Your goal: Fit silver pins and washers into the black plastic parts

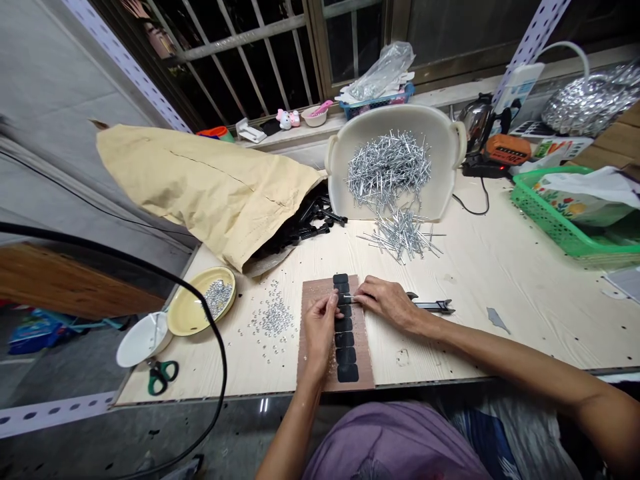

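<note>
My right hand pinches a thin silver metal pin that lies crosswise over a column of black rounded pads. Close to the pin's left end, my left hand has its thumb and finger pressed together. Whatever it holds is too small to make out. Both hands are above a brown board at the table's front edge, with the black pads down its middle. Behind my right wrist lies a wrench, partly hidden. Small silver pieces are scattered left of the board.
Many silver pins spill from a tipped white tub. A paper sack holds black parts. Left are a yellow bowl, white bowl and scissors. A black cable arcs nearby; a green basket stands right.
</note>
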The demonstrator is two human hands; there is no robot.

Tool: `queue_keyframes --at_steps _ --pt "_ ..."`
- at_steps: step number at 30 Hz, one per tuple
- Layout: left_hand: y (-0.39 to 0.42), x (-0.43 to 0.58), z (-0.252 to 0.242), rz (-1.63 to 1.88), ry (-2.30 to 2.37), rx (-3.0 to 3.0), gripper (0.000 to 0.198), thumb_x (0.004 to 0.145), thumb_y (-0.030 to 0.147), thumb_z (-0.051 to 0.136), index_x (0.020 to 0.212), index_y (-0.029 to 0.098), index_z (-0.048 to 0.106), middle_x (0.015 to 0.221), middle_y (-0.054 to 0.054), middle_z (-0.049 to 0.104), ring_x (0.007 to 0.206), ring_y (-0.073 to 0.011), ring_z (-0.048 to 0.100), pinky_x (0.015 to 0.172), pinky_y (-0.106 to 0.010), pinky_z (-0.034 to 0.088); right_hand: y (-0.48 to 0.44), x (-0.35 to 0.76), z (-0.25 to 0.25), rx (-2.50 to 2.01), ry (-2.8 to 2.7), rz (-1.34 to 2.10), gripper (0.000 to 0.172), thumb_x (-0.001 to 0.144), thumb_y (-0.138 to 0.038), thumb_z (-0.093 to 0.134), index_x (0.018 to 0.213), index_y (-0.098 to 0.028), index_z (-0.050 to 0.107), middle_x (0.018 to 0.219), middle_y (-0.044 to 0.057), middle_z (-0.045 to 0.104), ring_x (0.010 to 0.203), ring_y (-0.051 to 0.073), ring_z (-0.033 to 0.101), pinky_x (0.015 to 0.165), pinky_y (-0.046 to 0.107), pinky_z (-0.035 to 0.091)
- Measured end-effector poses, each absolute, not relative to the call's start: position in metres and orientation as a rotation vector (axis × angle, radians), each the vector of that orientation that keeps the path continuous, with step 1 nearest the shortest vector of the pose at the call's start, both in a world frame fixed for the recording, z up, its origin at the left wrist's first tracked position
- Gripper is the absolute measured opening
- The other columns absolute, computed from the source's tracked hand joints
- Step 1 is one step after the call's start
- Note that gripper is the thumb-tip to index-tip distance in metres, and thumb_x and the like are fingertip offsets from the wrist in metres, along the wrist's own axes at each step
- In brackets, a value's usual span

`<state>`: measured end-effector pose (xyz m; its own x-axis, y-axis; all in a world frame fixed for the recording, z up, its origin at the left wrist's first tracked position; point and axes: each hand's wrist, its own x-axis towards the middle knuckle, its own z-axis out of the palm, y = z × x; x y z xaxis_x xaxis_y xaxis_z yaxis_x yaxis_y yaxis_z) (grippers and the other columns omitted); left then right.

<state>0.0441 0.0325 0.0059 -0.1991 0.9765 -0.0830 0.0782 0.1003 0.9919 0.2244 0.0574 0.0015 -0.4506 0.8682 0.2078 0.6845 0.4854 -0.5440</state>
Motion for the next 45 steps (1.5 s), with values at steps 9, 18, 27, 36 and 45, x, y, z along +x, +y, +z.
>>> queue_keyframes --at_steps 9,18,27,36,45 --pt "0.033 0.009 -0.002 1.280 1.765 1.462 0.027 0.080 0.039 0.059 0.098 0.022 0.071 0.088 -0.006 0.057 0.086 -0.0186 0.054 0.081 -0.031 0.044 0.068 0.216 -0.004 -1.351 -2.436 0.221 0.033 0.097 -0.035 0.034 0.087 -0.016 0.059 0.083 0.004 0.057 0.064 0.011 0.050 0.051 0.023 0.030" --pt "0.034 0.011 -0.007 1.323 1.765 1.464 0.023 0.080 0.035 0.059 0.095 0.022 0.072 0.086 -0.005 0.058 0.083 -0.0185 0.055 0.078 -0.030 0.043 0.072 0.219 -0.011 -1.005 -2.600 0.275 0.030 0.098 -0.026 0.030 0.085 -0.017 0.055 0.078 0.002 0.055 0.057 0.009 0.040 0.050 0.023 0.027" --pt "0.031 0.012 -0.010 1.234 1.781 1.650 0.025 0.085 0.033 0.053 0.101 0.022 0.069 0.090 -0.006 0.055 0.086 -0.0190 0.054 0.077 -0.031 0.044 0.080 0.223 0.003 -1.104 -2.494 0.439 0.026 0.096 -0.031 0.036 0.089 -0.017 0.058 0.086 0.003 0.057 0.067 0.011 0.049 0.055 0.023 0.036" --pt "0.046 0.031 -0.001 0.857 1.554 2.245 0.023 0.087 0.024 0.049 0.101 0.023 0.068 0.084 -0.007 0.056 0.083 -0.0217 0.049 0.072 -0.034 0.041 0.067 0.237 0.010 -1.253 -2.231 0.492 0.027 0.094 -0.025 0.039 0.114 -0.022 0.057 0.097 0.005 0.058 0.078 0.013 0.057 0.064 0.024 0.046" --pt "0.047 0.032 -0.001 1.032 1.530 1.609 0.022 0.084 0.032 0.054 0.090 0.014 0.065 0.085 -0.007 0.064 0.078 -0.0175 0.057 0.071 -0.031 0.046 0.049 0.230 0.012 -1.290 -2.206 0.482 0.027 0.094 -0.029 0.043 0.114 -0.025 0.060 0.094 0.004 0.060 0.078 0.013 0.059 0.066 0.023 0.047"
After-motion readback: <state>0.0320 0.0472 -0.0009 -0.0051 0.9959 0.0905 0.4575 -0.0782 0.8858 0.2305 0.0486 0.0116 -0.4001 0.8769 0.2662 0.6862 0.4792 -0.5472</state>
